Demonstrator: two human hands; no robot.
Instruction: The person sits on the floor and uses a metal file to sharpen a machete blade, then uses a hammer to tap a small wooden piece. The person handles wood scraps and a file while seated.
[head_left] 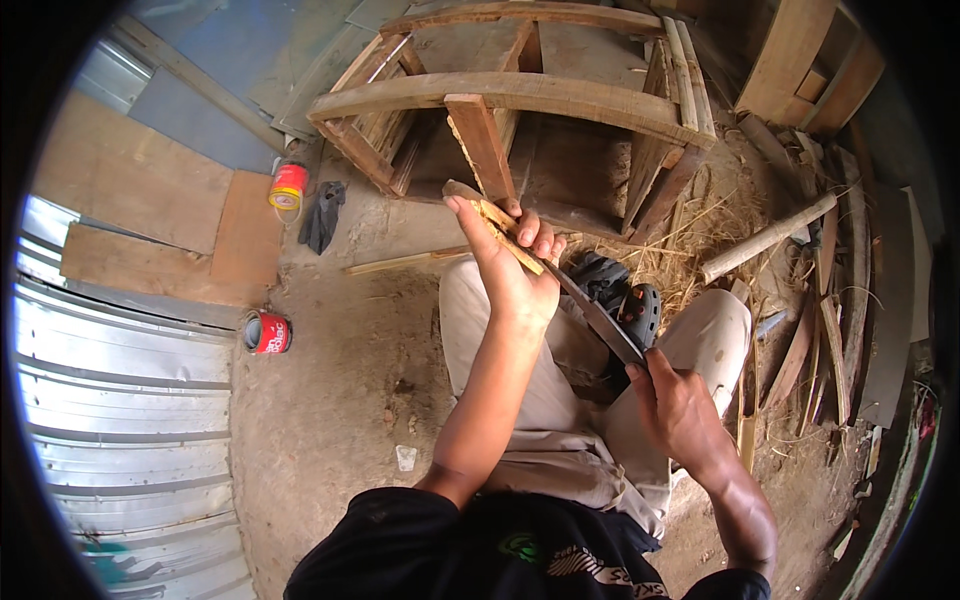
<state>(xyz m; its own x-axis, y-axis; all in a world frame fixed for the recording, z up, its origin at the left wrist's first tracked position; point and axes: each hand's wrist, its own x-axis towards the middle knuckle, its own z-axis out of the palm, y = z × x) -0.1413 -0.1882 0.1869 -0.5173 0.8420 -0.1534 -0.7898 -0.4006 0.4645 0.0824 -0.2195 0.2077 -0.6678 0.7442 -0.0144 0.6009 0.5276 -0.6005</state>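
Note:
My left hand (522, 285) is closed around a short, rough piece of yellowish wood (508, 238), held up in front of my knees. In my right hand (680, 410) is a long knife (605, 325) with a dark grey blade. The blade slants up and left, and its far end is at the wood beside my left fingers. My right fingers hide the knife's handle. Just beyond my hands stands a wooden frame (560, 92) with curved rails and an upright board (482, 145) at its near side.
Wood offcuts (830, 300) and straw (675, 240) lie at the right. Two red cans (268, 332) and a dark cloth (322, 215) are on the floor at left, by a corrugated metal wall (130, 410). A thin wooden strip (405, 262) lies near my knee.

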